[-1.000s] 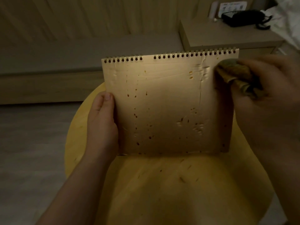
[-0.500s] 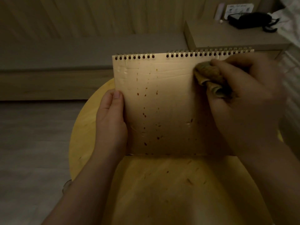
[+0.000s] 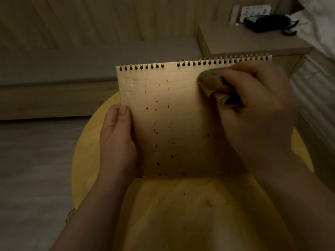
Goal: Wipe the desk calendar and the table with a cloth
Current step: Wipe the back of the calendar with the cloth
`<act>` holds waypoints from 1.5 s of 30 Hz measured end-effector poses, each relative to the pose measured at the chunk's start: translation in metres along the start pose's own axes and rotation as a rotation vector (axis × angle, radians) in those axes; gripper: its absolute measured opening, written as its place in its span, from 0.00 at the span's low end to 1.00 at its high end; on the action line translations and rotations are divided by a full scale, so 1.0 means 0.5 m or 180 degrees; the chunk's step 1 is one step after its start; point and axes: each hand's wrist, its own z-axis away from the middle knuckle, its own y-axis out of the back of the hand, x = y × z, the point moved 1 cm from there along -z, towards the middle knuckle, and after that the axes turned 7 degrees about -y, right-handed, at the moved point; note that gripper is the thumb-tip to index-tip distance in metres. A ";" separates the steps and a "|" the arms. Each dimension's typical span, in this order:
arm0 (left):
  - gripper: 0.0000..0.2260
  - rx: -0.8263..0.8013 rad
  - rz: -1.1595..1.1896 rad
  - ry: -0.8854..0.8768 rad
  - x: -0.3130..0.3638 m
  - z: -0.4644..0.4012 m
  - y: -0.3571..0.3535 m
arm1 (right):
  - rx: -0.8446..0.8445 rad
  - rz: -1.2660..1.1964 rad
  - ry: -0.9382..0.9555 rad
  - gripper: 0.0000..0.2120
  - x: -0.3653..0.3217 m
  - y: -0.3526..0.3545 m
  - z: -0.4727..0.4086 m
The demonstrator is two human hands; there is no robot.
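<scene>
A spiral-bound desk calendar (image 3: pixel 174 109) stands upright on the round wooden table (image 3: pixel 181 205), its tan card face speckled with brown spots. My left hand (image 3: pixel 117 140) grips its left edge, thumb on the front. My right hand (image 3: pixel 253 109) holds a bunched brownish cloth (image 3: pixel 212 84) pressed against the upper right part of the card, just below the wire binding. The right hand hides the calendar's right side. Small brown specks also lie on the table in front of the calendar.
A low bench (image 3: pixel 90 57) runs along the wall behind. A bedside shelf (image 3: pixel 250 42) at the back right carries a black phone (image 3: pixel 266 22) and a card. White bedding (image 3: pixel 319 24) lies at the far right. Grey floor (image 3: pixel 32 160) is on the left.
My right hand and the cloth have slid leftward across the top of the card. Spots on the right part are gone. The left hand keeps its grip.
</scene>
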 end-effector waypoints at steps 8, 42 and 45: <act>0.18 -0.0009 -0.0048 -0.0029 -0.003 0.001 0.002 | 0.0127 0.0047 -0.0495 0.11 0.098 0.046 0.001; 0.14 -0.0160 0.0425 -0.0062 -0.004 0.007 0.007 | -0.0349 -0.0289 -0.0076 0.12 -0.242 -0.090 0.011; 0.14 -0.0132 0.0263 -0.0108 -0.004 0.009 0.010 | -0.0256 -0.0205 -0.0055 0.12 -0.211 -0.068 0.007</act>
